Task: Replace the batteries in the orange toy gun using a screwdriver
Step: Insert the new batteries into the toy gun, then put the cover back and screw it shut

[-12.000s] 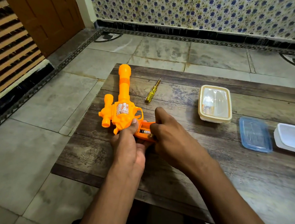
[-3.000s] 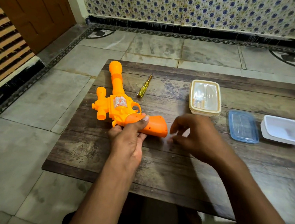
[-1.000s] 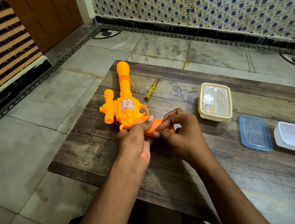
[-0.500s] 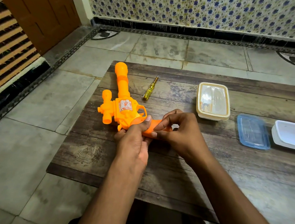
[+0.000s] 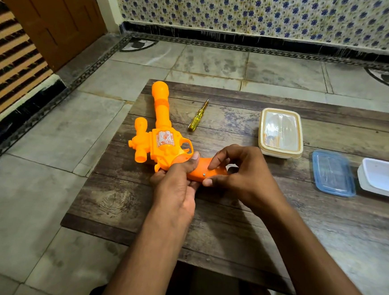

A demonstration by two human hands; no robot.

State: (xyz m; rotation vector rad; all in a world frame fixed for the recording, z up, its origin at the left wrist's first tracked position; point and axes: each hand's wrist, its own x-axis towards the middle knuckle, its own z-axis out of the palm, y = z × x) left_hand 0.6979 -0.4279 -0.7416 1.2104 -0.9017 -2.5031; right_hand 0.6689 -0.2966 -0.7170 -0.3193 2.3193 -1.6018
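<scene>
A lidded clear container with a cream rim (image 5: 281,132) sits on the wooden desk (image 5: 229,220) toward its far edge. Nearer the right edge a blue lid (image 5: 332,173) lies flat, just beside a white tray (image 5: 384,178). Grey floor tiles (image 5: 35,181) surround the desk, a brown door (image 5: 48,14) far left, blue-flowered wall tiles (image 5: 269,11) behind.

You have one view only, a wide-angle camera on your head, looking forward and down from close above a low, dark wooden-plank table (image 5: 241,221). It faces a blue-flowered tiled wall (image 5: 269,11), with grey stone floor (image 5: 34,193) around the table.
</scene>
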